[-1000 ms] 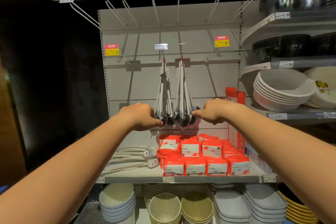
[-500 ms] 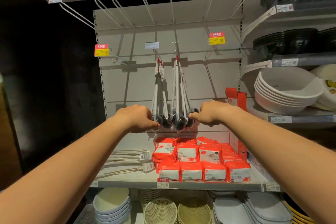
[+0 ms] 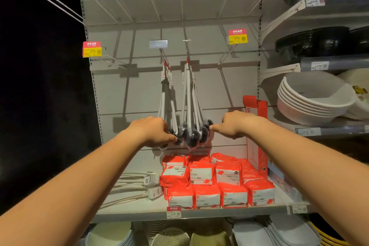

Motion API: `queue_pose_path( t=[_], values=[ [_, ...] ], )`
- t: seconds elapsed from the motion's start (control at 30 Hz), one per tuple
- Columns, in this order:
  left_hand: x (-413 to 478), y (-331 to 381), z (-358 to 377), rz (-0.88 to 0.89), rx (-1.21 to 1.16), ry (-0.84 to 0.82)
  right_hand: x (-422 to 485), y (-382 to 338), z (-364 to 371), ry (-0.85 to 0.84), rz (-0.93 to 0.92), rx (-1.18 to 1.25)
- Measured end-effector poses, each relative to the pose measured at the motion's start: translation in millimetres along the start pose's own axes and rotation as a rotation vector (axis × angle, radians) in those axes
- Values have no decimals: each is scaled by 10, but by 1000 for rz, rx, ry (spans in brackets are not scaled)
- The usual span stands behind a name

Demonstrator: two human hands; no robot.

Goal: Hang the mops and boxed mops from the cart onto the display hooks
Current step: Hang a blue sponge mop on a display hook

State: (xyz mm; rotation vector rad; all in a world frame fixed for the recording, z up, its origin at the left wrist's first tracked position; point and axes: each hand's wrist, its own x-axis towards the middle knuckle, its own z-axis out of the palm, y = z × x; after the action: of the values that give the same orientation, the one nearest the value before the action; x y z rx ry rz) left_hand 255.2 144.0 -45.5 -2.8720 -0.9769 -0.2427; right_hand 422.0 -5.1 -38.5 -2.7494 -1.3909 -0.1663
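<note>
— Where are the mops, and what have my hands got?
— Two bunches hang from neighbouring display hooks [image 3: 187, 52] above the shelf [image 3: 139, 211]: the left bunch [image 3: 166, 104] and the right bunch [image 3: 189, 106]. My left hand [image 3: 151, 132] curls its fingers [image 3: 169, 137] round a dark head of the left bunch. My right hand [image 3: 233, 125] pinches the outermost head of the right bunch.
— How will they handle?
— Light, I'd judge. The handles are thin and stiff and swing freely, and the heads are in slippery film. I'd take the handles low down.
</note>
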Motion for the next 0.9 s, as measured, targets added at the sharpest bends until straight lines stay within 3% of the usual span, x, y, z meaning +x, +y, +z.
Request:
queue_pose_path(
  t=[0.6,0.9],
  values=[
    [1074,-1180,242,116,-1,12,1207,-893,235,-26,138,-4],
    [1448,-1415,453,133,-2,-3,1531,-1096,346,-39,171,8]
  ],
)
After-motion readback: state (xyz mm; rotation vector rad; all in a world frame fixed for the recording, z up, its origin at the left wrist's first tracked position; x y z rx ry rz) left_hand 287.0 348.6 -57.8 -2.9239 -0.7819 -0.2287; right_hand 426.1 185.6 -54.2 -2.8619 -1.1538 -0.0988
